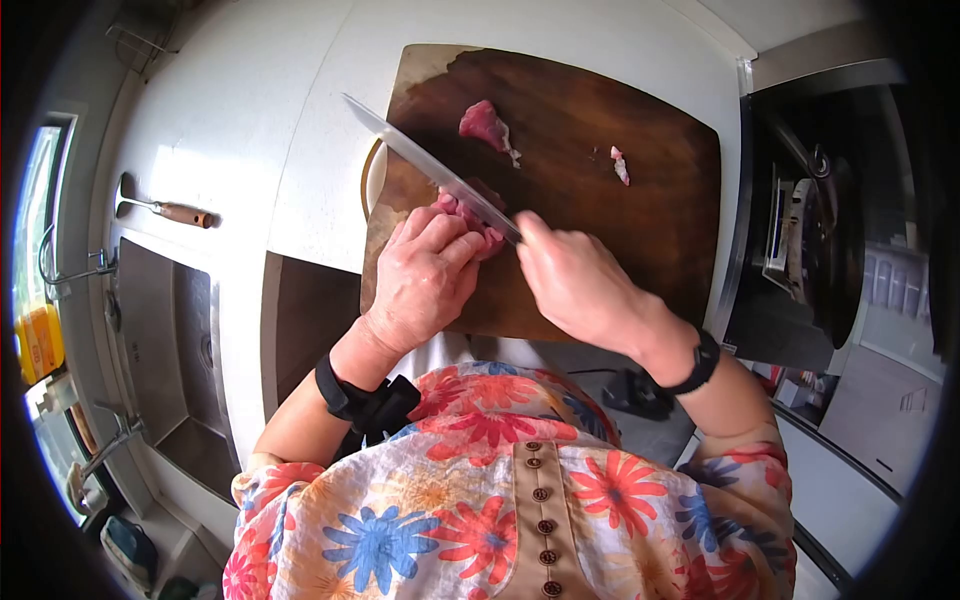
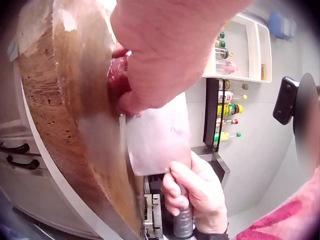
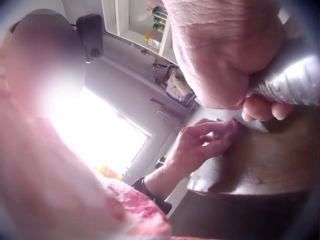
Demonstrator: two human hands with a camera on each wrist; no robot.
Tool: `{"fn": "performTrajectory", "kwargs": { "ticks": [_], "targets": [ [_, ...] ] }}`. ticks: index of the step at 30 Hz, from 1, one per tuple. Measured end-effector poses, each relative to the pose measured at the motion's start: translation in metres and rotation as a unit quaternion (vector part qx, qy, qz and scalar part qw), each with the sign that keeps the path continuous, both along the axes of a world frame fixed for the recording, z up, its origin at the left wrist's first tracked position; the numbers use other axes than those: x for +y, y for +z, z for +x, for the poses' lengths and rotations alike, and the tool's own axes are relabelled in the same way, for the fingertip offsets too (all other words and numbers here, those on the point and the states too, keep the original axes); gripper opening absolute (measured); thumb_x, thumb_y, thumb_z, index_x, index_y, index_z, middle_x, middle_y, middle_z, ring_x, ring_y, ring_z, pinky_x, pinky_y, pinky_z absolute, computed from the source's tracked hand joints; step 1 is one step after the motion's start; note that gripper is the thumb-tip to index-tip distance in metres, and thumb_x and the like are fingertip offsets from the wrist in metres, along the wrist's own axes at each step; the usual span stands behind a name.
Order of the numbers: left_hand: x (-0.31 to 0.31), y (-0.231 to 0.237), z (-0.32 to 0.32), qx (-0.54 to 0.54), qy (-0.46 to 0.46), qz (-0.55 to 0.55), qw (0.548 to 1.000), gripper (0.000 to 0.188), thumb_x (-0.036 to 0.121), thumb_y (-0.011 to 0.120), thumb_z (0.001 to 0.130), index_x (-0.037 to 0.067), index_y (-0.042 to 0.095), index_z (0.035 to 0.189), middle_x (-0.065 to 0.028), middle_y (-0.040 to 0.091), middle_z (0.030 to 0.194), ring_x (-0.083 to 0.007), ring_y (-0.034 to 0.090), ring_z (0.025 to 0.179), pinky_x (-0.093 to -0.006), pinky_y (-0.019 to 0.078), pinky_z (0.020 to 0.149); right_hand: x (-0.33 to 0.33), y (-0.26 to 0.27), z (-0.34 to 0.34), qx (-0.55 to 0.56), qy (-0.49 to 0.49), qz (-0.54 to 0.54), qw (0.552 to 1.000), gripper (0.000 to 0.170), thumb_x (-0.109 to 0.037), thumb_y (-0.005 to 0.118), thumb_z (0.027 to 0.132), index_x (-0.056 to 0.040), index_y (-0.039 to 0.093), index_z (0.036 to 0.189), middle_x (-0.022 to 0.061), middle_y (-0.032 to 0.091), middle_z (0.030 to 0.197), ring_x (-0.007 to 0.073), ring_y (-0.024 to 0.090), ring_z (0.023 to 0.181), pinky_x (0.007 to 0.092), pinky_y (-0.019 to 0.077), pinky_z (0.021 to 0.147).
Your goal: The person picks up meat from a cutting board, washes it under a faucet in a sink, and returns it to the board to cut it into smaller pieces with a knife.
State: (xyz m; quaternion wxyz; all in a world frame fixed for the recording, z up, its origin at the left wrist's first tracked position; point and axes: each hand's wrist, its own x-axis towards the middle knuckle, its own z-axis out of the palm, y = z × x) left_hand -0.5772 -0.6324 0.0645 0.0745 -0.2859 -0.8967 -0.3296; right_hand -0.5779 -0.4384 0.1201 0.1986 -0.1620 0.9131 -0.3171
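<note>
On the dark wooden cutting board [image 1: 620,250], my left hand [image 1: 424,272] holds a piece of raw red meat [image 1: 462,212] near the board's left side, its fingers bent over it. My right hand [image 1: 585,285] grips the ridged metal handle [image 2: 183,220] of a cleaver [image 1: 415,155]. The broad blade [image 2: 157,142] stands on edge at the meat, close beside the left fingertips, and points to the far left. The left hand hides part of the meat. Farther up the board lie another chunk of red meat [image 1: 483,125] and a small pale scrap [image 1: 620,166].
A round pale item [image 1: 376,178] shows from under the board's left edge. On the white counter [image 1: 310,190] lies a wooden-handled utensil [image 1: 170,211], beyond a steel sink [image 1: 180,350]. A stove [image 1: 800,230] is at the right. Bottles [image 2: 227,109] stand on a wall rack.
</note>
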Motion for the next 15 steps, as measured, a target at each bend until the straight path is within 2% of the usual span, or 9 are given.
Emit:
{"fn": "performTrajectory", "kwargs": {
  "ticks": [4, 6, 7, 8, 9, 10, 11, 15],
  "targets": [
    [-0.004, 0.000, -0.002, 0.003, 0.008, 0.037, 0.999, 0.029, -0.001, 0.070, 0.066, 0.009, 0.067, 0.092, -0.0062, 0.062, 0.093, -0.0287, 0.057, 0.089, -0.0366, 0.0503, 0.079, -0.012, -0.005, -0.012, 0.028, 0.017, 0.009, 0.999, 0.010, -0.007, 0.044, 0.091, 0.0028, 0.044, 0.095, 0.0255, 0.060, 0.067, 0.0434, 0.062, 0.068, 0.0521, 0.0492, 0.059],
    [-0.010, 0.001, -0.004, -0.054, 0.053, 0.102, 0.992, 0.026, -0.003, 0.067, 0.063, 0.007, 0.067, 0.088, -0.0078, 0.059, 0.081, -0.0306, 0.057, 0.083, -0.0374, 0.0501, 0.075, -0.002, -0.001, -0.006, 0.025, 0.014, 0.006, 1.000, 0.010, -0.007, 0.044, 0.091, 0.0026, 0.044, 0.094, 0.0249, 0.060, 0.067, 0.0432, 0.062, 0.068, 0.0524, 0.0489, 0.059],
    [-0.014, 0.009, -0.004, -0.112, 0.073, 0.113, 0.985, 0.020, -0.007, 0.064, 0.070, 0.006, 0.066, 0.086, -0.0060, 0.063, 0.080, -0.0237, 0.061, 0.081, -0.0334, 0.0511, 0.073, 0.006, 0.003, 0.000, 0.017, 0.003, 0.003, 1.000, 0.010, -0.007, 0.045, 0.091, 0.0023, 0.044, 0.093, 0.0243, 0.059, 0.066, 0.0431, 0.061, 0.067, 0.0515, 0.0481, 0.058],
    [-0.017, 0.006, -0.004, -0.228, 0.098, 0.243, 0.938, 0.016, -0.006, 0.062, 0.075, 0.004, 0.066, 0.086, -0.0060, 0.065, 0.084, -0.0194, 0.062, 0.081, -0.0308, 0.0512, 0.072, 0.015, 0.007, 0.006, 0.008, -0.007, 0.001, 1.000, 0.010, -0.007, 0.047, 0.091, 0.0021, 0.044, 0.092, 0.0238, 0.059, 0.065, 0.0430, 0.061, 0.067, 0.0507, 0.0474, 0.056],
    [-0.022, 0.003, -0.004, -0.336, 0.120, 0.364, 0.860, 0.012, -0.006, 0.061, 0.079, 0.002, 0.066, 0.087, -0.0060, 0.067, 0.088, -0.0151, 0.063, 0.080, -0.0281, 0.0513, 0.071, 0.023, 0.008, 0.011, 0.007, -0.005, 0.002, 1.000, 0.010, -0.007, 0.047, 0.091, 0.0021, 0.044, 0.092, 0.0238, 0.059, 0.065, 0.0430, 0.061, 0.067, 0.0507, 0.0474, 0.056],
    [-0.033, 0.002, -0.008, -0.425, 0.097, 0.469, 0.768, 0.009, -0.004, 0.059, 0.084, -0.002, 0.064, 0.091, -0.0104, 0.069, 0.094, -0.0116, 0.063, 0.074, -0.0251, 0.0516, 0.068, 0.031, 0.010, 0.015, -0.011, -0.024, -0.009, 1.000, 0.010, -0.007, 0.048, 0.091, 0.0020, 0.043, 0.091, 0.0236, 0.058, 0.065, 0.0431, 0.060, 0.066, 0.0496, 0.0463, 0.055],
    [-0.037, 0.005, -0.010, -0.416, 0.098, 0.524, 0.737, 0.012, -0.004, 0.061, 0.083, -0.004, 0.062, 0.095, -0.0133, 0.068, 0.091, -0.0139, 0.063, 0.069, -0.0259, 0.0523, 0.065, 0.037, 0.011, 0.019, -0.027, -0.044, -0.021, 0.998, 0.011, -0.007, 0.050, 0.091, 0.0020, 0.043, 0.091, 0.0234, 0.057, 0.064, 0.0432, 0.060, 0.065, 0.0486, 0.0453, 0.053],
    [-0.042, 0.037, -0.010, -0.368, 0.086, 0.535, 0.756, 0.017, -0.002, 0.064, 0.083, -0.003, 0.063, 0.100, -0.0116, 0.068, 0.088, -0.0133, 0.063, 0.070, -0.0269, 0.0523, 0.066, 0.045, 0.008, 0.025, -0.048, -0.095, -0.037, 0.994, 0.010, -0.006, 0.050, 0.092, 0.0015, 0.044, 0.092, 0.0244, 0.056, 0.065, 0.0433, 0.058, 0.063, 0.0466, 0.0439, 0.051]
  ]
}}
